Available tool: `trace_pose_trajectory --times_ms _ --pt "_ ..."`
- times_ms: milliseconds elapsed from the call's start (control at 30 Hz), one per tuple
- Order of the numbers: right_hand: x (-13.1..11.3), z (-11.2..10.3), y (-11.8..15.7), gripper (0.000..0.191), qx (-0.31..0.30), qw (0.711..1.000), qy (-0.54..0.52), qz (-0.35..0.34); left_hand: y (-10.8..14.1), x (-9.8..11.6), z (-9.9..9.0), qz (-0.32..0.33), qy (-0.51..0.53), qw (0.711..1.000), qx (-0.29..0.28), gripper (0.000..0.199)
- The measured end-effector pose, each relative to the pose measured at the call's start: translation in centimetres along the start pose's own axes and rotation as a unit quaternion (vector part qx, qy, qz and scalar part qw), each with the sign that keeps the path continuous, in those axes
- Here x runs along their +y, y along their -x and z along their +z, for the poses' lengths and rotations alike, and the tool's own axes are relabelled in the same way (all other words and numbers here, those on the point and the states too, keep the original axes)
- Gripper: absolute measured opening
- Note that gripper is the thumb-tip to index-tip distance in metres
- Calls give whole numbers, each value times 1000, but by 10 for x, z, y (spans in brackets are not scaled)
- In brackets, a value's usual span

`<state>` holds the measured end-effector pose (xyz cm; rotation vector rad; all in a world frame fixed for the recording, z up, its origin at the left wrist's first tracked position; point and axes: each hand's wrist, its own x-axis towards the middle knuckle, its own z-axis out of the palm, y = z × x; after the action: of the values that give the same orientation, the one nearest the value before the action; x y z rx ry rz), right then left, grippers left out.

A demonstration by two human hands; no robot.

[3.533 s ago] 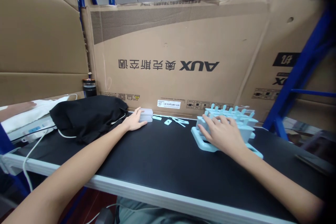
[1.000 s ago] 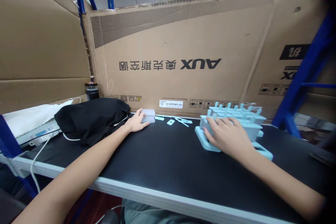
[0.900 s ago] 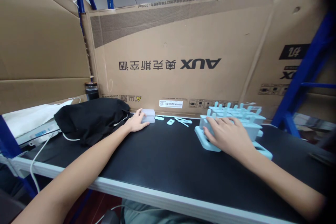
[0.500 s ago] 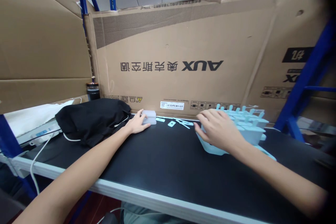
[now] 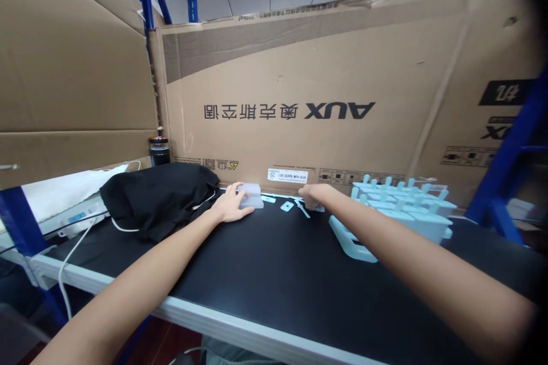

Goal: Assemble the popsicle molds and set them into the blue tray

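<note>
My left hand (image 5: 233, 204) is at a translucent plastic box (image 5: 253, 201) on the black table top, its fingers at the near left side and the thumb along the front. My right hand (image 5: 314, 195) reaches down with bunched fingers among light blue plastic sticks (image 5: 303, 209) near the cardboard. Whether one is pinched there is hidden. A small light blue flat piece (image 5: 286, 206) with a hole lies between the hands. Right of them stands a light blue ice pop mould (image 5: 428, 222) with several upright sticks, partly behind my right forearm.
A black cloth bundle (image 5: 162, 197) lies left of my left hand, with a dark bottle (image 5: 160, 151) behind it. White cables (image 5: 64, 279) hang over the metal table edge (image 5: 222, 322). A large cardboard sheet (image 5: 274, 80) walls the back, and blue rack posts (image 5: 509, 165) flank the table.
My right hand has moved left from above the ice pop mould to the loose light blue sticks. My left hand stays at the translucent box. The whole view has shifted slightly.
</note>
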<state>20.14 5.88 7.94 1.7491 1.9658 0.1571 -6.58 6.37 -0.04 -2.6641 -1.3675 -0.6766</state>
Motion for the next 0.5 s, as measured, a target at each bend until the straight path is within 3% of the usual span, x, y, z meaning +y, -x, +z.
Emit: trace_pose_trajectory --times_ms 300,500 --pt "8 -7 12 13 -57 998 -30 -1 -1 1 0 3 -8 1000 8 47" --pt "8 -13 10 18 -12 1000 8 2 -1 12 -9 43 -31 998 46 42"
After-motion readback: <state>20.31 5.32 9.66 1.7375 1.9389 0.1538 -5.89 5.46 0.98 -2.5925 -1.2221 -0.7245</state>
